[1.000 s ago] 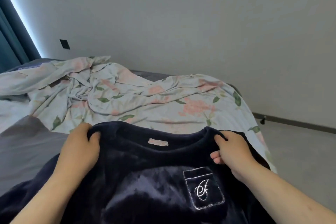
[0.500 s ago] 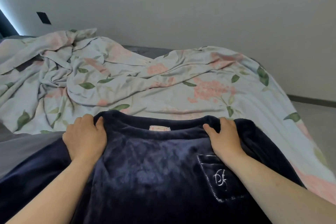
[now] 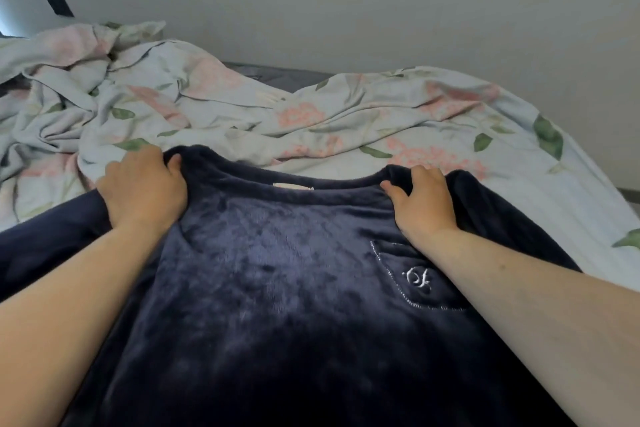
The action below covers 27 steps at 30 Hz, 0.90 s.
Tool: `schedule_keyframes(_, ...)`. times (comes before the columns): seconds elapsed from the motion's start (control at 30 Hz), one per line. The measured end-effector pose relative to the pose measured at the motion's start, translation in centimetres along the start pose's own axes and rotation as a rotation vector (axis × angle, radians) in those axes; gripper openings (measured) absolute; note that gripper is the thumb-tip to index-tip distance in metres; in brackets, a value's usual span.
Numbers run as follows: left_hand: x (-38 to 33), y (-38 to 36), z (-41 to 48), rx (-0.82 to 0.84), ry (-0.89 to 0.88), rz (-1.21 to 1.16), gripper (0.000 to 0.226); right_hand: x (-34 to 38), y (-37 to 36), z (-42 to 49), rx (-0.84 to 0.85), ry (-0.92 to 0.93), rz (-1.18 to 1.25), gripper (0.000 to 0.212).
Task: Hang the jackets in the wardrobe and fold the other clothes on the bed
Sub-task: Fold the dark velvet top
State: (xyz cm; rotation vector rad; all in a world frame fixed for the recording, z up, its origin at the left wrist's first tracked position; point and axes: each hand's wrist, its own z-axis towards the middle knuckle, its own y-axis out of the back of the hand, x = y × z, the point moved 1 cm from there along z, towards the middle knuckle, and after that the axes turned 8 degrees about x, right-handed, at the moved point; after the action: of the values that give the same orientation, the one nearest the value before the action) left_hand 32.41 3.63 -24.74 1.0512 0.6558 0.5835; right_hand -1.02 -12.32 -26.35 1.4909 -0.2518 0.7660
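Note:
A dark navy fleece top (image 3: 284,274) lies front-up on the bed, neckline away from me, with a small label at the collar and an embroidered chest pocket (image 3: 415,279). My left hand (image 3: 143,189) grips the left shoulder of the top, thumb hooked over the collar edge. My right hand (image 3: 420,199) holds the right shoulder, fingers curled over the fabric edge and thumb spread on the front. Both forearms reach across the garment.
A crumpled floral duvet (image 3: 311,114) in pale blue with pink flowers covers the bed beyond the top. Grey sheet (image 3: 277,74) shows at the back. A white wall stands behind, with a dark wall plate (image 3: 57,2) at left. Floor shows at far right.
The top has been carried forward and lowered from held up in the air onto the bed, and now lies flatter. Both hands kept their hold on the shoulders. My view has tilted down.

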Motion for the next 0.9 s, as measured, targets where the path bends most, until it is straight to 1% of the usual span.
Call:
schedule_keyframes(0.13,-0.8,-1.5,2.1,0.006,0.016,-0.017,0.038,0.1,-0.7,2.5,-0.039,-0.052,-0.086,0.036)
schedule_keyframes(0.27,-0.8,-2.5,3.1,-0.027,0.021,-0.028,0.040,0.0,-1.2,4.6,-0.080,-0.073,-0.161,0.038)
schedule_keyframes(0.37,-1.0,-2.3,2.9,-0.024,0.020,-0.021,0.039,0.2,-1.3,5.3,-0.075,-0.091,-0.161,0.042)
schedule_keyframes(0.43,-1.3,-1.9,2.7,-0.010,0.030,-0.018,0.039,0.6,-1.0,4.8,-0.048,-0.126,-0.090,0.052)
schedule_keyframes(0.47,-1.4,-1.8,2.6,-0.007,0.036,-0.017,0.039,1.0,-0.8,4.2,-0.022,-0.135,-0.032,0.057)
schedule_keyframes(0.53,-1.6,-1.4,2.4,-0.004,0.040,-0.016,0.039,1.9,0.6,2.0,0.061,-0.082,0.089,0.067)
schedule_keyframes(0.6,-1.8,-1.1,2.2,0.007,0.044,-0.017,0.039,2.7,2.4,-2.2,0.230,0.007,0.146,0.072)
schedule_keyframes(0.63,-1.9,-1.0,2.1,0.016,0.044,-0.014,0.039,3.0,3.2,-5.0,0.330,0.058,0.133,0.074)
schedule_keyframes(0.7,-1.9,-1.0,2.1,0.022,0.044,-0.011,0.040,3.2,4.0,-11.1,0.493,0.182,0.024,0.081)
schedule_keyframes(0.73,-1.8,-1.0,2.1,0.020,0.048,-0.011,0.040,3.2,4.3,-13.8,0.514,0.253,-0.080,0.081)
schedule_keyframes(0.8,-1.8,-1.1,2.1,0.018,0.055,-0.007,0.041,2.7,4.2,-17.5,0.410,0.397,-0.326,0.078)
schedule_keyframes(0.87,-1.9,-0.9,2.1,0.017,0.067,-0.025,0.041,2.4,3.7,-18.7,0.354,0.395,-0.451,0.076)
schedule_keyframes(0.9,-2.0,-0.8,2.0,0.017,0.075,-0.033,0.042,2.3,3.3,-18.8,0.341,0.387,-0.465,0.076)
